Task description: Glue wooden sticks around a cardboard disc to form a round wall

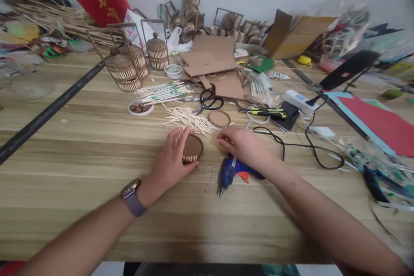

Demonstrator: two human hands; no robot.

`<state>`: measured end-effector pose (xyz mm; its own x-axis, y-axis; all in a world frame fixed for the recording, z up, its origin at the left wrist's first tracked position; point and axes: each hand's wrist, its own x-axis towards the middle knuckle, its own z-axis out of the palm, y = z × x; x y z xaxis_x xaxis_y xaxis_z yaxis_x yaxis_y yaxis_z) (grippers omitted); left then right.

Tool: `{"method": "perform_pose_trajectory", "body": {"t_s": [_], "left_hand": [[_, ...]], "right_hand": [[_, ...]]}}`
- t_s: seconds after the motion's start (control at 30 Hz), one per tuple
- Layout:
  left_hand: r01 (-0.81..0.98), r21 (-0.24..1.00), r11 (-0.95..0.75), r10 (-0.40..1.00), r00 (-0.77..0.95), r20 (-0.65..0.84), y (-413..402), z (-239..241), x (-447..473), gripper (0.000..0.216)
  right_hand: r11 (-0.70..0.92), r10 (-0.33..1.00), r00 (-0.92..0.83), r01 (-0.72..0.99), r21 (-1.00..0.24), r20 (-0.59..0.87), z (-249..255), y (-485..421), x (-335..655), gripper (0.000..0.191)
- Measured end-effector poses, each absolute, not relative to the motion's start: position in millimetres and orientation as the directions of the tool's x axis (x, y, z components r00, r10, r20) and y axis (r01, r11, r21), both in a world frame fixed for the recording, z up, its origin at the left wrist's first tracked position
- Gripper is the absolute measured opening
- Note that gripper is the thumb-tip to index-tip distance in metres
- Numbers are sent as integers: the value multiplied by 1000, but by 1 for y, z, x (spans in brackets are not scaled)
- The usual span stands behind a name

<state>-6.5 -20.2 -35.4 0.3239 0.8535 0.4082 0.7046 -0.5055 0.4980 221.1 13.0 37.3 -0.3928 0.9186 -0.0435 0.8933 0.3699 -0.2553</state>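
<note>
Near the middle of the worktop [106,224], round base: a brown disc [193,145] with a raised rim lies in front of the person, a short row of pale sticks standing along its near edge.
Left hand [173,153]: curved around the disc's left side, forefinger over the far part and thumb by the near rim; it grips the disc between them, probably to steady it without covering the row of sticks.
Right hand [233,141]: just off the disc's right side, fingers curled inward and a little blurred; whether the tips meet or pinch a stick, I cannot tell.
Stick pile [190,118]: loose and fanned out just beyond the disc, apparently so that single pieces are easy to pick up.
Glue gun [229,172]: lying below the right hand, nozzle towards the person, seemingly parked within quick reach.
Second disc [219,119]: flat beside the pile's right edge, a lighter brown inside its rim.
Scissors [203,105]: behind the pile, apparently set aside.
White dish [141,114]: left of the pile, its rim likely keeping the small brown balls [139,108] from rolling.
Lidded baskets [122,73]: standing upright at the back left, handles up, perhaps there to leave the front free.
</note>
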Motion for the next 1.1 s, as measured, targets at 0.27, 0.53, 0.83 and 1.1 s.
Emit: {"method": "perform_pose_trajectory", "body": {"t_s": [0.27, 0.53, 0.83, 1.1], "left_hand": [[683, 504, -529, 838, 326, 438, -20, -37, -6, 105], [678, 518, -522, 845, 329, 420, -20, -35, -6, 106], [676, 491, -549, 824, 341, 452, -19, -36, -6, 109], [664, 498, -558, 818, 342, 462, -19, -38, -6, 101]], "right_hand": [[398, 906, -416, 899, -183, -77, 21, 67, 161, 16], [354, 918, -396, 838, -416, -16, 30, 44, 186, 9], [352, 817, -571, 606, -714, -81, 36, -3, 197, 7], [448, 783, -615, 658, -605, -89, 25, -3, 189, 11]]}}
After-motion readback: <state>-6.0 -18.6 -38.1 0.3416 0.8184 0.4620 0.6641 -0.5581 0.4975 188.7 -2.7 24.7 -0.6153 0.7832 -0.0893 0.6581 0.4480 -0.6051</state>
